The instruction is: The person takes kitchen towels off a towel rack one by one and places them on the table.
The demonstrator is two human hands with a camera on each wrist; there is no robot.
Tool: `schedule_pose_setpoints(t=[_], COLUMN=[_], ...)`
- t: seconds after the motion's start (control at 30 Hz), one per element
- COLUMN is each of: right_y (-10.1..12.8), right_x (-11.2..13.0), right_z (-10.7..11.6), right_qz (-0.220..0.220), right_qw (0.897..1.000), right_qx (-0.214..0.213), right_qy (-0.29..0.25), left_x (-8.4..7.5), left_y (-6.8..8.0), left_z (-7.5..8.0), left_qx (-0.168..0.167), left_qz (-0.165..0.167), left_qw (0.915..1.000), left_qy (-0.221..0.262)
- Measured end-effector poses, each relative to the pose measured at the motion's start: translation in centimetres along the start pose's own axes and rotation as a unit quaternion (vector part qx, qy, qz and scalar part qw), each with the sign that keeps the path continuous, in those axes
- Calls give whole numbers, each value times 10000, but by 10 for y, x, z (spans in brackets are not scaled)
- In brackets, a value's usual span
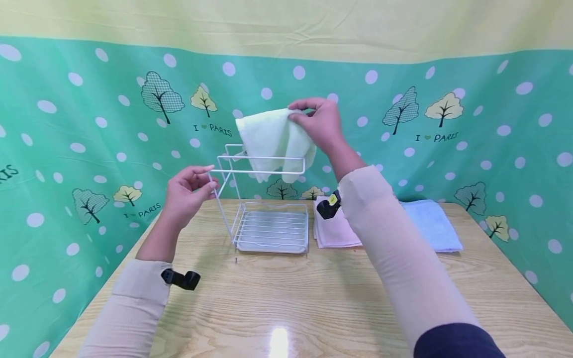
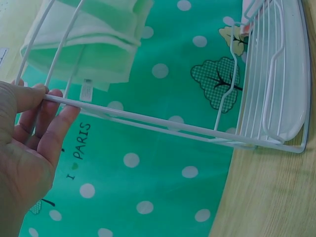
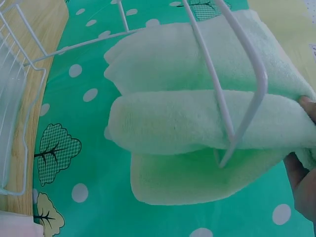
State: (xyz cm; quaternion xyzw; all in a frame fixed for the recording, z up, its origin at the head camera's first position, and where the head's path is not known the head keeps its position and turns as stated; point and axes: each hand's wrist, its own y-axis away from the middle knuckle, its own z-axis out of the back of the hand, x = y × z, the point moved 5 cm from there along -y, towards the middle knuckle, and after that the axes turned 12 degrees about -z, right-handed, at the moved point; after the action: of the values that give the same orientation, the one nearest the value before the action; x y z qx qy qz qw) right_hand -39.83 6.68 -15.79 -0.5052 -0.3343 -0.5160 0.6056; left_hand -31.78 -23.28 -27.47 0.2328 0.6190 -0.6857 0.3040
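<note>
A white wire rack (image 1: 264,172) stands on the table, its upper bars reaching out to the right. My left hand (image 1: 185,196) holds the rack's upper front left corner, thumb and fingers around the wire in the left wrist view. With my right hand (image 1: 320,122) I pinch the top right corner of a folded pale green towel (image 1: 268,132). The towel hangs down at the upper bars, which cross in front of it in the right wrist view. A small white label (image 2: 86,91) shows near its lower edge in the left wrist view.
Low in the rack, a pale shallow tray (image 1: 273,219) sits under wire slats. A folded pink towel (image 1: 333,234) lies to the right of the rack, and a folded light blue towel (image 1: 434,226) farther right. A green dotted curtain (image 1: 358,149) hangs behind the wooden table (image 1: 250,298).
</note>
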Motion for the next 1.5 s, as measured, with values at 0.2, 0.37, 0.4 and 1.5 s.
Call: schedule_pose_setpoints(t=[0.2,0.37,0.4,1.5], right_y=[1,2,2,18], right_x=[2,2,1,1], right_z=[9,15,17,52], right_qz=[-40,-101,-112,116], right_qw=[9993,9978,9973,9657], right_qx=[-27,-101,-117,-780], right_qy=[-358,-654,-716,-2475], left_x=[1,0,0,-1], left_y=[-1,0,0,0], left_z=[0,0,-1,0], left_qx=[-38,-31,-31,-11], left_qz=[-27,-9,1,7], left_qw=[9999,10000,10000,10000], left_qy=[91,87,83,68])
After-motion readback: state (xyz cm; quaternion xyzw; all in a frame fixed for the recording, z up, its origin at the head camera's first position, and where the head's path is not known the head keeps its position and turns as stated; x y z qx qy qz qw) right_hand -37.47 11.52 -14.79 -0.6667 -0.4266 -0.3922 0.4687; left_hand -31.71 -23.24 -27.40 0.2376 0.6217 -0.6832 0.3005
